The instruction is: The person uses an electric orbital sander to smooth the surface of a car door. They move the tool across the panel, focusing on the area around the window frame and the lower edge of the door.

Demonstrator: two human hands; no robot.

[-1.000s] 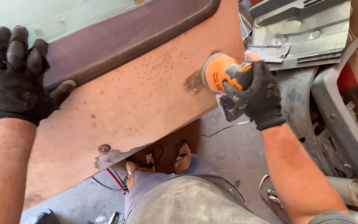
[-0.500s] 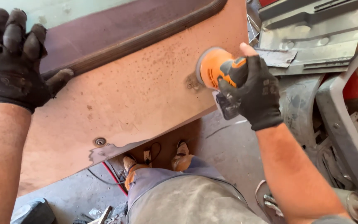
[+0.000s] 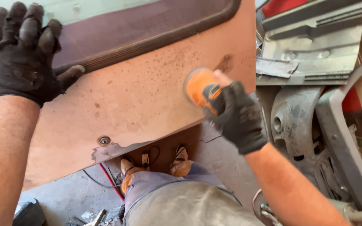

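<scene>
The right hand point(image 3: 237, 115), in a black glove, reaches in from the near right with the forearm slanting up and left, fingers wrapped tight around an orange sander point(image 3: 200, 88). The sander's pad lies against the rusty panel point(image 3: 139, 100), at its right part just below a dark spot; its body runs from upper left to lower right into the palm. The left hand point(image 3: 24, 54), also gloved, lies spread open on the panel's dark upper trim point(image 3: 147, 39) at far left, gripping nothing.
</scene>
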